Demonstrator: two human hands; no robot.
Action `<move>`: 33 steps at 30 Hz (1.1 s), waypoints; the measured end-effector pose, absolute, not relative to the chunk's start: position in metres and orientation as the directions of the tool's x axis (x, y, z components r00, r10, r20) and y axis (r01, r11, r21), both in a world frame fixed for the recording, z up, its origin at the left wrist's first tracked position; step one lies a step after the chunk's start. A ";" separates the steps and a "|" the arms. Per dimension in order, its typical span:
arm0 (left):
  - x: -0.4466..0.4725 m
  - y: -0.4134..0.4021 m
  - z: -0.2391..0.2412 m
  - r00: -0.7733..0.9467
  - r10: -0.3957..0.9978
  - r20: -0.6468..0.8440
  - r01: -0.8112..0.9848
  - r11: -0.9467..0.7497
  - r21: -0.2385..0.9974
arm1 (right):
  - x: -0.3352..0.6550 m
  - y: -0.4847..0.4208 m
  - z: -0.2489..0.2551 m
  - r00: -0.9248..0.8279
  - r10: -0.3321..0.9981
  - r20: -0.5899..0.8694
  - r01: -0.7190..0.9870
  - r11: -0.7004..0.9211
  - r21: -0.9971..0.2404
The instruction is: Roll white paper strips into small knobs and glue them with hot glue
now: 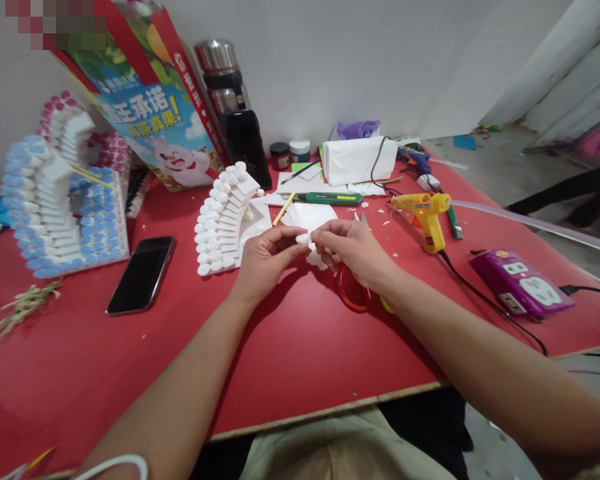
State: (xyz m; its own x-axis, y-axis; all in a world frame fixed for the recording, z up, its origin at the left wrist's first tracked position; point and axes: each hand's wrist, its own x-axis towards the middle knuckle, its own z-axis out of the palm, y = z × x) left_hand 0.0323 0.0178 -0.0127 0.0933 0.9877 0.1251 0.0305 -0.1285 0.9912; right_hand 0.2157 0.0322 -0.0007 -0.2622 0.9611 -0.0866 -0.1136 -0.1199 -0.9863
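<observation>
Both hands meet above the red surface (290, 347), fingers pinched on a small white piece (303, 238) held between them. The left hand (265, 257) grips it with thumb and curled fingertips; the right hand (353, 247) nips its other side, though what the piece is made of, perhaps foam, is hard to tell. Just left stands a white stepped model (225, 220). A yellow glue gun (425, 213) lies to the right, a phone (141, 273) well to the left.
</observation>
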 end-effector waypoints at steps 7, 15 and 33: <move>0.033 0.021 -0.020 0.146 0.919 0.366 0.178 -0.388 0.904 | 0.215 0.034 -0.004 -0.212 0.974 -0.081 0.029 -0.077 -0.997; 0.033 0.020 -0.014 0.159 0.910 0.383 0.161 -0.406 0.899 | 0.218 0.037 -0.003 -0.289 0.942 -0.168 -0.172 -0.224 -0.959; 0.028 0.024 -0.019 0.088 0.991 0.105 -0.169 -0.089 0.982 | 0.232 0.024 0.033 -0.256 0.965 -0.054 0.258 0.015 -0.966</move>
State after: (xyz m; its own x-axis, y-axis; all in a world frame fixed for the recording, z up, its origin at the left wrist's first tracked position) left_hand 0.0282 0.0239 -0.0192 0.0884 0.9905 0.1052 -0.1687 -0.0892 0.9816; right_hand 0.2322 0.0244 0.0328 -0.2565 0.9650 -0.0538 0.2580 0.0148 -0.9660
